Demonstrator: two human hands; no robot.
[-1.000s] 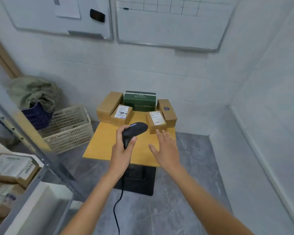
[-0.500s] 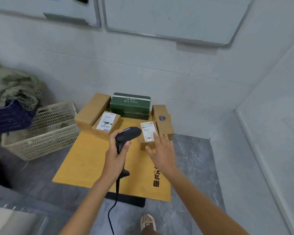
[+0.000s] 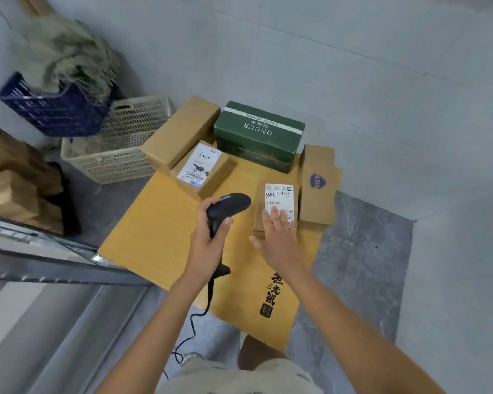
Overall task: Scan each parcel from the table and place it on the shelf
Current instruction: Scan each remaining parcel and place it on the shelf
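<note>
- Table (image 3: 160, 237): yellow wood-grain top w/ black characters printed near front right edge; stands on grey marble-look floor (image 3: 362, 265), in corner of pale grey walls.
- Parcel w/ white label (image 3: 278, 201): small brown carton, right-centre of table, label up, handwriting on it; touching tall brown carton (image 3: 316, 183) w/ blue badge on its right.
- Right hand (image 3: 279, 237): fingers straight & spread, fingertips lying on near end of that label; nothing gripped.
- Left hand (image 3: 208, 237): fingers wrapped round handle of black scanner (image 3: 228, 204), thumb on its side; scanner head points toward labelled parcel; cable (image 3: 194, 317) hangs off table front.
- 2nd labelled carton (image 3: 202, 169): back left-centre, barcode label up, beside long plain brown box (image 3: 180, 132).
- Green box (image 3: 259, 132): "ONCUR" lettering, at back of table against wall.
- Beige plastic basket (image 3: 120, 155): on floor, left of table; blue crate (image 3: 54, 109) partly over it, holding green-grey cloth (image 3: 66, 49).
- Metal shelf (image 3: 54, 268): grey frame at left, near table corner; brown cartons (image 3: 9, 189) behind it.
</note>
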